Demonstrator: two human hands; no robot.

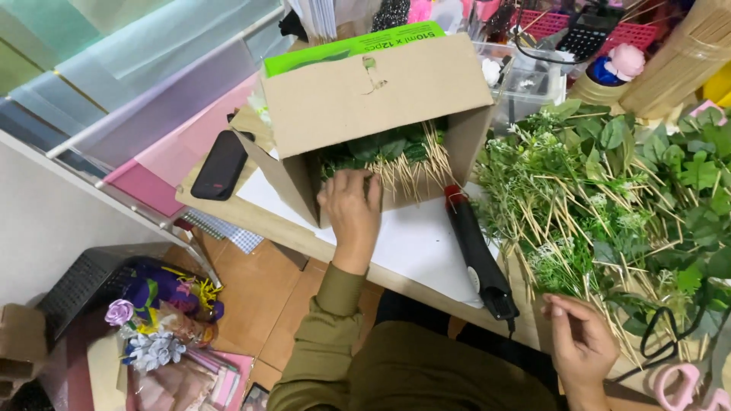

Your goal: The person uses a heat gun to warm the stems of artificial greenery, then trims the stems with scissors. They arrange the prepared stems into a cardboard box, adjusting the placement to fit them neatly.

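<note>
1. Left hand: palm down, fingers curled and pressed together at the mouth of the box; the fingertips touch the sticks, though whether they pinch any cannot be told.
2. Right hand: loosely spread, holding nothing, at the near table edge just beside the stems of the greenery.
3. Box: brown cardboard, lying on its side on the table, its open end facing the person. Inside lie green leaves mounted on pale wooden sticks, which fan out over the lower lip.
4. Glue gun: black with a red tip, lying on a white sheet between the two hands, the tip close to the box, its cord running off the near edge.
5. Greenery: a large heap of artificial sprigs on sticks, covering the table's right side.
6. Phone: dark, lying left of the box near the table's corner.
7. Scissors: pink handles at the lower right, near the right hand.
8. Bouquet: paper flowers in purple, yellow and grey, on the floor at lower left.
9. Paper sheets: pastel, hung on a rack at upper left.
10. Sleeves: olive green on both arms.
</note>
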